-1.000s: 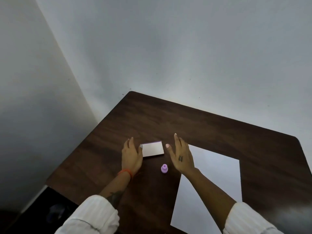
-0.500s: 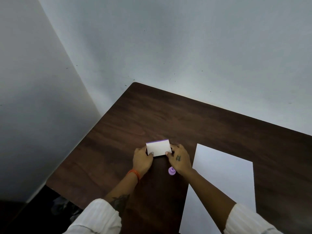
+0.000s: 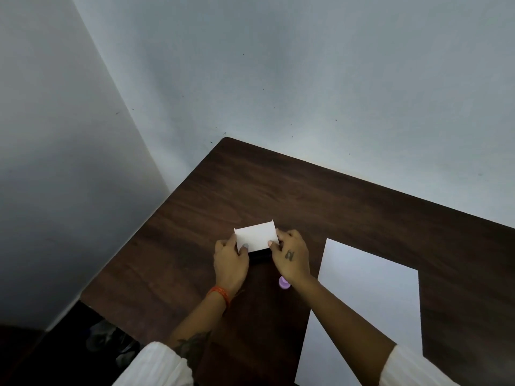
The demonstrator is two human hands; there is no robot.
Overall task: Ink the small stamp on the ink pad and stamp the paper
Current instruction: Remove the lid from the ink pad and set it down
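- The left hand (image 3: 230,259) has its fingers curled closed on the left end of the ink pad's white lid (image 3: 256,236), the thumb lying across the lid's near left corner.
- The lid stands tilted up, long axis running left to right; a dark part of the ink pad (image 3: 260,257) shows below it on the brown table (image 3: 278,190).
- The right hand (image 3: 291,256) pinches the lid's right end with bent fingers.
- The small purple stamp (image 3: 283,282) sits upright on the table, partly hidden under the right wrist.
- The paper (image 3: 367,296) lies flat on the right, its long axis running away from the person.
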